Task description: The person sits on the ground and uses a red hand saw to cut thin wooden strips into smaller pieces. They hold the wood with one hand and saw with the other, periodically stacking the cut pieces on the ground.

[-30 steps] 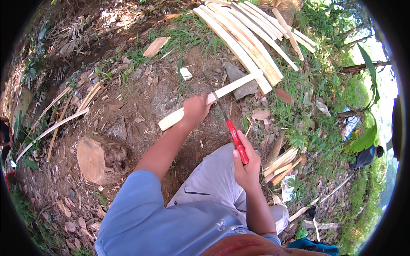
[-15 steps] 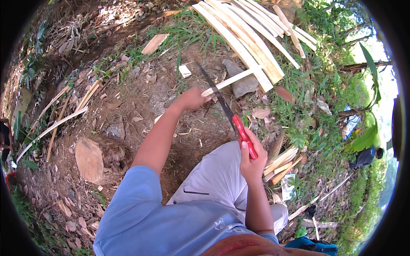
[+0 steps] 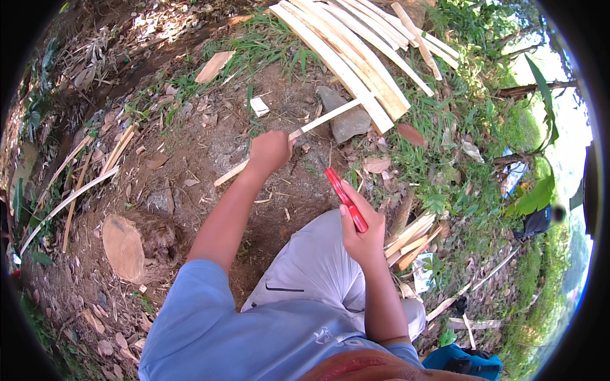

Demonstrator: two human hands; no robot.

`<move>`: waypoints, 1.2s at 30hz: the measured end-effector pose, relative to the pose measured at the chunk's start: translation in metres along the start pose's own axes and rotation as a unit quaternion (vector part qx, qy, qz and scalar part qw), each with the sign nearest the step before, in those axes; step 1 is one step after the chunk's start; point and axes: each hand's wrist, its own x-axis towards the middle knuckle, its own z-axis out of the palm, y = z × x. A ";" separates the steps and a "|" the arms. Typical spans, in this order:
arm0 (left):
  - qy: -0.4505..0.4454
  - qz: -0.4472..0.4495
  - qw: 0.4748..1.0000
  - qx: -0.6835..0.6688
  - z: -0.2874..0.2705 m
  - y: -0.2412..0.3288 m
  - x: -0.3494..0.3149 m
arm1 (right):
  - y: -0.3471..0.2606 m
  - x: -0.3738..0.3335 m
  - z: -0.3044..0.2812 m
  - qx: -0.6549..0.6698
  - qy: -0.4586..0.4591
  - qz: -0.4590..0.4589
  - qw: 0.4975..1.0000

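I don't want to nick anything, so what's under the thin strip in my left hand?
Beneath the strip are soil, a grey stone and, at its far end, pale planks. Your left hand hides what's beneath the gripped part; contact with the stone is unclear.

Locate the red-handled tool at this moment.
The red-handled tool is just right of centre in the head view, in the person's right hand, pointing up and left toward the thin wooden strip held by the left hand.
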 end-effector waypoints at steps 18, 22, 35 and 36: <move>-0.055 -0.092 0.994 0.018 -0.002 0.012 0.010 | 0.011 -0.008 0.004 0.014 -0.012 0.074 0.997; -0.049 -0.092 0.994 0.017 0.000 0.004 0.017 | 0.015 -0.034 -0.022 -0.010 0.033 0.034 0.999; -0.052 -0.070 0.996 0.021 0.002 0.006 0.015 | -0.042 -0.076 -0.084 -0.066 -0.031 0.054 0.996; -0.052 -0.068 0.996 0.017 0.003 0.005 0.017 | -0.048 -0.071 -0.085 -0.061 -0.032 0.065 0.995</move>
